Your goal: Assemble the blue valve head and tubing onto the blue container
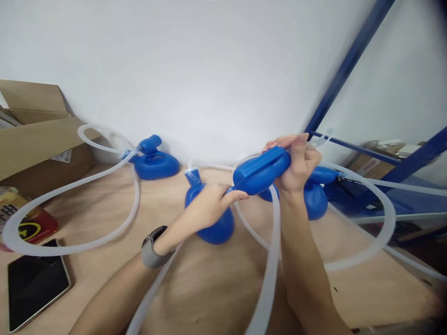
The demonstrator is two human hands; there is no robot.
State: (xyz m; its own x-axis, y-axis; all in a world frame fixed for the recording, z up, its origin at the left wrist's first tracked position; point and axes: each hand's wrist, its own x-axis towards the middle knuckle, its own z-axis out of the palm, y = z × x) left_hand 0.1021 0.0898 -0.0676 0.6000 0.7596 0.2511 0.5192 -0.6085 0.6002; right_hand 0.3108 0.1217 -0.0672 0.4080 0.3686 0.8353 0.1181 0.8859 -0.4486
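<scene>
My right hand (299, 162) is wrapped round the upper end of a blue plastic vessel (260, 173), lifted above the wooden table (216, 288). My left hand (209, 207), a watch on its wrist, pinches the vessel's lower left end with thumb and forefinger. A translucent white hose (270, 274) hangs down from the vessel between my forearms. Three more blue vessels lie on the table: one behind my left hand (218, 230), one behind my right wrist (316, 197) and one at the far left by the wall (155, 163), each with a hose attached.
A long white hose (70, 186) loops across the table's left side. A black phone (33, 284) and a red-and-yellow packet (31, 228) lie at the left edge, beside an open cardboard box (38, 139). A blue metal rack (370, 42) holding boxes stands at the right.
</scene>
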